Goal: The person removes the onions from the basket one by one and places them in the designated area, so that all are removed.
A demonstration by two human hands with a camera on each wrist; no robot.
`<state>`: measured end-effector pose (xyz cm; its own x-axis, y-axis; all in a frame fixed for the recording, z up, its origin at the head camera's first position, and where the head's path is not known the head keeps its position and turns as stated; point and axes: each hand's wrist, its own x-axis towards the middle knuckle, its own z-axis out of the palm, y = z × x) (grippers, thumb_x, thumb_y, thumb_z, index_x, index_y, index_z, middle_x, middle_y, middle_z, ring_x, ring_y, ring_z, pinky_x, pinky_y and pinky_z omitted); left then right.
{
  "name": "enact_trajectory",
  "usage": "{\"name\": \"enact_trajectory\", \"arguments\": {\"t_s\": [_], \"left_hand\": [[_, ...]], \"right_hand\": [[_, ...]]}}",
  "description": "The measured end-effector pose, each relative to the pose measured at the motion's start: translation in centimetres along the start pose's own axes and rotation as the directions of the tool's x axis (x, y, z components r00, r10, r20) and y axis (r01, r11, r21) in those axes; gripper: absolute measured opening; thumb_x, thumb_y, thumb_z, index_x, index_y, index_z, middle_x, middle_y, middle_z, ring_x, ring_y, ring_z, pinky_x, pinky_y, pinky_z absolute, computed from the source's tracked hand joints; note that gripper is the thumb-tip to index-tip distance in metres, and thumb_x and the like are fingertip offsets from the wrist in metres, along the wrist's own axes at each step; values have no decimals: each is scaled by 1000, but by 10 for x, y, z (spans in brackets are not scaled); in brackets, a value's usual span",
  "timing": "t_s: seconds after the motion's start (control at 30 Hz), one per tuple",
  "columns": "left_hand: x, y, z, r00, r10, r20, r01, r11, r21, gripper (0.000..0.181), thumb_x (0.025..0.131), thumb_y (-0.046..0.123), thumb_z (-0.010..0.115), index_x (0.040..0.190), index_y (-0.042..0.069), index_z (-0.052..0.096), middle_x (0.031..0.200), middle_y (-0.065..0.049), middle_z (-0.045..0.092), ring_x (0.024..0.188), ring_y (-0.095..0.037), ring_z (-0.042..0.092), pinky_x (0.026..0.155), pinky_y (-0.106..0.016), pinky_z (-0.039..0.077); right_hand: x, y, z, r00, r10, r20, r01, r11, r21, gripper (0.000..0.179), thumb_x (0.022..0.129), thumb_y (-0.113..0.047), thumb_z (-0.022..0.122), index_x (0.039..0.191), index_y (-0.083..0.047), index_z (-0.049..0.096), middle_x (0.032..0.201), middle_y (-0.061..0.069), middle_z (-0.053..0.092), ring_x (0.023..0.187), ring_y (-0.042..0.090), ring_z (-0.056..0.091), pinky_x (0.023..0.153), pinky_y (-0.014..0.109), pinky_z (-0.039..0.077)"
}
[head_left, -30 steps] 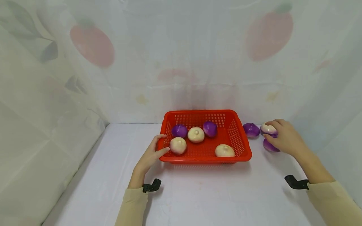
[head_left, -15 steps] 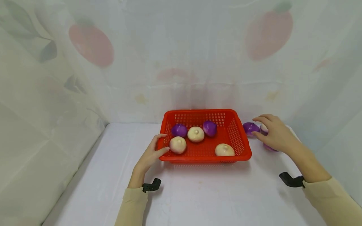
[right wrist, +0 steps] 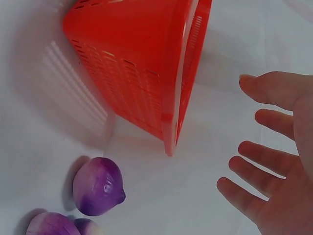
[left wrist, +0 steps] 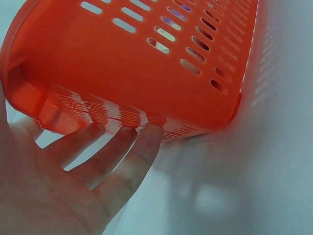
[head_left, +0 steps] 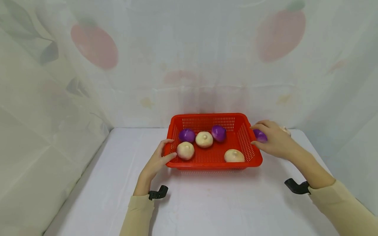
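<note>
A red plastic basket [head_left: 212, 164] stands on the white table, holding several round purple and cream bulb-shaped vegetables [head_left: 204, 139] with nubbed tips. At its left end, my left hand [head_left: 157, 160] grips the rim; thumb and forefinger lap over it, and in the left wrist view the other fingers [left wrist: 142, 152] press on the outer wall. By the right end, my right hand [head_left: 274, 141] has its fingers spread and nothing in them. The right wrist view shows it apart from the basket's rim [right wrist: 168, 112], above the table.
Right of the basket lie a purple bulb [head_left: 260, 135], partly behind my right hand, and a pale one [head_left: 285, 131]. The right wrist view shows a purple bulb [right wrist: 99, 186] with others beside it. A white printed curtain [head_left: 206, 65] hangs behind the table.
My right hand has moved left from the loose bulbs toward the basket's right rim. The left hand and basket stay where they were.
</note>
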<state>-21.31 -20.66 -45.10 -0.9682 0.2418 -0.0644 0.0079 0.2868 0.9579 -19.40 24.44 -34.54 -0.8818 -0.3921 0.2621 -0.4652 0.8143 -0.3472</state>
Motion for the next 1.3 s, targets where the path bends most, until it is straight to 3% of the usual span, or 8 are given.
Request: {"name": "enact_trajectory", "arguments": {"t_s": [0.23,0.47,0.57,0.77,1.0,1.3], "left_hand": [[2,1,-2,1000,7,-2,-7,1000,-4,59,97,27,68,148,22,39,151,-12,41,131,-32,48,106,-53,43],[3,1,-4,1000,10,-1,-10,1000,-8,60,97,28,68,149,22,39,151,-11,41,134,-34,47,107,-55,42],[3,1,-4,1000,12,-1,-12,1000,-14,60,97,27,68,149,21,39,151,-11,41,133,-33,47,107,-54,42],[3,0,-4,1000,8,2,-8,1000,-15,61,97,27,68,150,20,38,152,-13,40,133,-33,47,107,-54,43],[3,-1,-3,1000,9,10,-9,1000,-22,63,96,29,69,150,18,38,154,-16,38,137,-36,45,109,-56,39],[2,-2,-1,1000,-3,8,3,1000,-15,62,96,28,69,150,19,39,155,-15,37,137,-37,44,109,-56,40]], "right_hand": [[8,-7,7,998,-48,40,48,999,-2,51,83,-14,82,129,-3,63,129,23,57,120,42,52,93,61,51],[14,-11,18,993,-15,116,18,999,-30,55,82,-18,82,133,-7,62,133,19,56,124,41,52,96,61,50],[16,-14,22,989,-35,142,39,999,-28,54,83,-18,81,133,-8,62,133,19,57,125,42,52,98,60,49],[20,-16,30,983,-80,167,87,996,-32,51,83,-17,82,130,-8,64,132,16,58,122,40,55,97,56,51],[21,-17,41,973,-28,228,38,998,-40,57,81,-24,86,132,-12,64,135,16,55,122,39,55,92,55,54],[26,-13,55,959,-42,282,64,996,-69,52,85,-26,83,132,-12,65,133,15,57,121,38,56,95,55,53]]}}
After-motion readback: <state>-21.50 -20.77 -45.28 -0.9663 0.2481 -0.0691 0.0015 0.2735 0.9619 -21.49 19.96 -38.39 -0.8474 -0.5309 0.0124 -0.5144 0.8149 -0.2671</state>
